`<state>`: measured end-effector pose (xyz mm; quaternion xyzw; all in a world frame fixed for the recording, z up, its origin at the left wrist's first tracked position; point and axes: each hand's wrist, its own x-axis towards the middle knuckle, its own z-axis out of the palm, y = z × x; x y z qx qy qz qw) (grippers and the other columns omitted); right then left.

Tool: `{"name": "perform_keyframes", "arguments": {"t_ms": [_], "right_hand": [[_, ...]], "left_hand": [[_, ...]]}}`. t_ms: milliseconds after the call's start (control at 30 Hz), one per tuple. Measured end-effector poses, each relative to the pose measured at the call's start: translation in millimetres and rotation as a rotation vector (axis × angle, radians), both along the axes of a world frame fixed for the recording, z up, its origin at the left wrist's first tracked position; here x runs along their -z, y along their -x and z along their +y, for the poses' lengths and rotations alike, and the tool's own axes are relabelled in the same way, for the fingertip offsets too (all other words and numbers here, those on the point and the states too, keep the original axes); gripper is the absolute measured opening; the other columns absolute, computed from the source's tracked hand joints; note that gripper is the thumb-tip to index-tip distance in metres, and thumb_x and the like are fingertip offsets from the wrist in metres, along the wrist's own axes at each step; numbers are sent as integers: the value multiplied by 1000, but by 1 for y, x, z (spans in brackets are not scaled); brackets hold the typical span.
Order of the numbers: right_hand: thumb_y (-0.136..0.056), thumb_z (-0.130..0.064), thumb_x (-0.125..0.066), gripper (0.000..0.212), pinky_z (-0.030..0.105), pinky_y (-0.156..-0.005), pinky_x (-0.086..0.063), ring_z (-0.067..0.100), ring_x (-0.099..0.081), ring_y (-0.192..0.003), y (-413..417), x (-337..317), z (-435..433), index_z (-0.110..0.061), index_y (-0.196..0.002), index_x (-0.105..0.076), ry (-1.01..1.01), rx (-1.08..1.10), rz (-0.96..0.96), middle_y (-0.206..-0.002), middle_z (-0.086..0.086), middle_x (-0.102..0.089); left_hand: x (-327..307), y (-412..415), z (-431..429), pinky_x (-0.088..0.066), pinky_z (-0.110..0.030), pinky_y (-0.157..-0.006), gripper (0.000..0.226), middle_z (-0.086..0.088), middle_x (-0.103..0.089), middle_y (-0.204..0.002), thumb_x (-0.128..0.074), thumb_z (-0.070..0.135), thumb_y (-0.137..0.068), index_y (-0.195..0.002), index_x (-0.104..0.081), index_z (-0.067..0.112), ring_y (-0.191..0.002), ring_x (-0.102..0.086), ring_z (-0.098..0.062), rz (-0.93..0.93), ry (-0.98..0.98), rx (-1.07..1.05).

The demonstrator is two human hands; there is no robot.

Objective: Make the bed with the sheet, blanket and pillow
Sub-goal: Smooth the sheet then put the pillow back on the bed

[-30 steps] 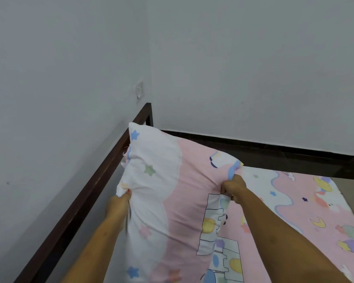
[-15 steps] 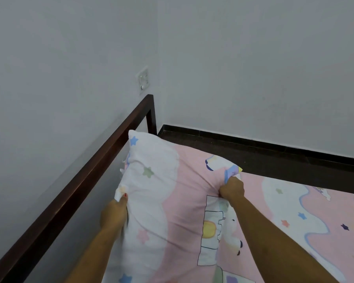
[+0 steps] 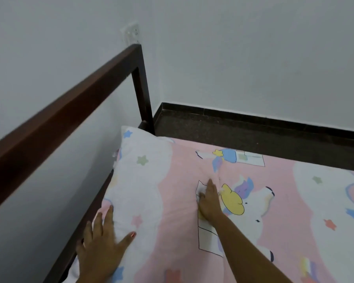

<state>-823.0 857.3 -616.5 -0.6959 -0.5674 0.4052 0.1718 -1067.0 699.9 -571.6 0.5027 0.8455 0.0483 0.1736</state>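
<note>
The pillow (image 3: 151, 190), in a white and pink case with stars and unicorns, lies flat at the head of the bed against the headboard. My left hand (image 3: 102, 246) rests open on its near left edge, fingers spread. My right hand (image 3: 209, 201) lies flat on the pillow's right edge, where it meets the matching pink sheet (image 3: 305, 211). The sheet covers the mattress to the right. No blanket is in view.
The dark wooden headboard rail (image 3: 70, 107) runs along the left, close to the grey wall. A wall switch plate (image 3: 130, 33) sits above its post. Dark floor and skirting (image 3: 253, 131) lie beyond the bed's far side.
The pillow has come down from being held up to lying flat on the bed. Both hands let go of its edges and now press on it with open fingers.
</note>
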Motion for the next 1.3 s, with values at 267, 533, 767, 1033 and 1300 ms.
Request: {"name": "perform_keyframes", "arguments": {"t_ms": [267,533,767,1033,1300], "right_hand": [[-98,-4,-32,65,32,-104,-30,35,-31,-136,-25,26,9,-14,-153,1,103,-8,-22,-153,20,-23],[-95,-36,-27,61,38,-113,-21,23,-11,-147,-8,-5,-48,-14,-151,-21,-308,69,-76,-158,9,-15],[-69,-86,7,86,25,-119,1,-3,8,-143,-21,13,-129,-42,-143,3,-182,-250,108,-150,-28,8],[-83,-66,11,82,32,-117,-11,16,-13,-147,-142,33,-175,-27,-152,-10,-127,-274,-379,-157,-8,-10],[-96,-51,-24,57,36,-111,-15,16,-26,-141,-162,87,-333,-31,-150,-22,-251,-186,-483,-152,-6,-32]], "left_hand": [[-14,-14,5,-29,-53,-108,97,-5,-18,-157,-43,81,-70,-149,-9,37,-143,-21,-29,-23,-250,-32],[-16,-76,13,-33,-63,-99,69,-10,-33,-152,-14,66,-88,-145,-32,32,-137,-33,-33,117,-187,179],[12,-136,-10,-21,-54,-105,56,-9,-46,-144,-33,49,-87,-132,-56,25,-134,-35,-28,215,-291,504],[39,-198,-58,-10,-49,-111,56,-7,-55,-136,-47,41,-72,-122,-64,22,-129,-39,-27,180,-311,657],[115,-260,-152,-21,-47,-109,79,-6,-41,-146,-42,44,-74,-148,-25,22,-142,-18,-24,208,-276,880]]}}
